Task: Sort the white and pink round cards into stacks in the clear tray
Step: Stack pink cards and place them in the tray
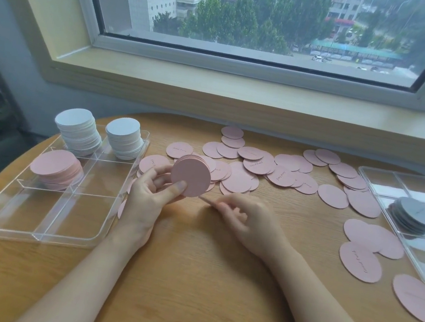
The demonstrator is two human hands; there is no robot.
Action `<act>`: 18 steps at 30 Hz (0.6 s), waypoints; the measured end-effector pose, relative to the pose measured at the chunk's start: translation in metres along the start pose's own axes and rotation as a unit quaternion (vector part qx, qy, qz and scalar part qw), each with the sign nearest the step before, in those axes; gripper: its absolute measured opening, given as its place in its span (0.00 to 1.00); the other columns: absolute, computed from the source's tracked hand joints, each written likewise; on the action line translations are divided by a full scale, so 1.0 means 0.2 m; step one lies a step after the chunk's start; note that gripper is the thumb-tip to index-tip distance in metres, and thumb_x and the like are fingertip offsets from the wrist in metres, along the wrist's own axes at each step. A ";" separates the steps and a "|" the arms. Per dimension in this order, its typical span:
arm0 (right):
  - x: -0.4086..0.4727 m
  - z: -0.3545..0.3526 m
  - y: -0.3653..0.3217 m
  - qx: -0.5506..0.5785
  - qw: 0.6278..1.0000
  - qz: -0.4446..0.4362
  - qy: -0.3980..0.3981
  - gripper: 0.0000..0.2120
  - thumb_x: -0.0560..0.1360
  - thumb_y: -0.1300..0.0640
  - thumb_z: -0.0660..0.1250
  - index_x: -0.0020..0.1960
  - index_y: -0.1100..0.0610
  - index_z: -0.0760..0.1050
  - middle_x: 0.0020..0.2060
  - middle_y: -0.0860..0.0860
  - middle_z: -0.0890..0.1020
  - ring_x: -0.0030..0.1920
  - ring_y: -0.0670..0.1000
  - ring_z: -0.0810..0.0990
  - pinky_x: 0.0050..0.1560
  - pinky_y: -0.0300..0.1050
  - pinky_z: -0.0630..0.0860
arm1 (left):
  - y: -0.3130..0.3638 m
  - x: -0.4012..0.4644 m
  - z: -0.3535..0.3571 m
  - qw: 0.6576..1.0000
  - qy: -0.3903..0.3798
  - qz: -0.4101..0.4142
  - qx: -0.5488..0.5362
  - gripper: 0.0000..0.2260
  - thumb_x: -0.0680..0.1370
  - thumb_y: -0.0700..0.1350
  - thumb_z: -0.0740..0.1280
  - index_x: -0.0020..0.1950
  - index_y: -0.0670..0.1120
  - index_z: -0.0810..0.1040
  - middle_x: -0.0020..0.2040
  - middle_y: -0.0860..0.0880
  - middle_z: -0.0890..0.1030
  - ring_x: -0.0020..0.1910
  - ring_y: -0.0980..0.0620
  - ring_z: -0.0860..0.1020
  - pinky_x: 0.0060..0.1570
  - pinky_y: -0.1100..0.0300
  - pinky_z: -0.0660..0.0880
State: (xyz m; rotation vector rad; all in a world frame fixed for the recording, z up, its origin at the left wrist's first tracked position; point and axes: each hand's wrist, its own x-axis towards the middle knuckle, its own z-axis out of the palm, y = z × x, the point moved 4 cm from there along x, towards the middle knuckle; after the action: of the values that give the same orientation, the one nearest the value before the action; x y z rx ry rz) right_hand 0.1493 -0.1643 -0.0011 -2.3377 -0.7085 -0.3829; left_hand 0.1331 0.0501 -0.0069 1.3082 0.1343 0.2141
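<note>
Head view: round wooden table [191, 278], then the clear plastic divided tray [38, 222] at its left edge — two white card stacks [78, 131] and one pink stack [55, 168] inside. Right of the tray, loose pink round cards [245, 170] lie scattered. Just beside the tray, the left hand [148, 193] grips a small pink card pile [191, 175]; the right hand [244, 218] — fingers curled — pinches one pink card [205, 200], blurred.
</note>
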 end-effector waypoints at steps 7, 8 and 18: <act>-0.03 -0.08 0.08 0.238 0.941 0.199 0.133 0.09 0.83 0.57 0.63 0.46 0.54 0.78 0.24 0.56 0.79 0.23 0.49 0.74 0.32 0.42 0.71 | 0.01 -0.04 0.05 0.998 -0.062 -0.008 0.013 0.22 0.70 0.40 0.75 0.64 0.42 0.77 0.56 0.42 0.86 0.53 0.46 0.85 0.52 0.54 0.83; -0.02 -0.08 0.08 0.256 0.934 0.209 0.133 0.08 0.83 0.57 0.62 0.47 0.54 0.78 0.24 0.57 0.80 0.22 0.48 0.74 0.31 0.42 0.70 | 0.01 -0.05 0.06 0.997 -0.074 -0.010 0.018 0.22 0.70 0.40 0.75 0.64 0.42 0.77 0.56 0.41 0.86 0.52 0.47 0.85 0.51 0.55 0.82; -0.01 -0.03 0.04 0.441 0.877 0.176 0.077 0.08 0.82 0.65 0.62 0.59 0.63 0.77 0.36 0.66 0.81 0.31 0.61 0.81 0.34 0.53 0.80 | -0.04 -0.06 0.08 0.996 -0.078 -0.037 0.030 0.24 0.71 0.43 0.79 0.65 0.42 0.78 0.59 0.40 0.84 0.57 0.45 0.84 0.51 0.52 0.82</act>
State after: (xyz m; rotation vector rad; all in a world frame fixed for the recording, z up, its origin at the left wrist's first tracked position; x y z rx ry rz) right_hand 0.1519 -0.1737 -0.0005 -1.4859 -0.2627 -0.0434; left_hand 0.1264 0.0307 -0.0103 1.3723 0.0573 0.0448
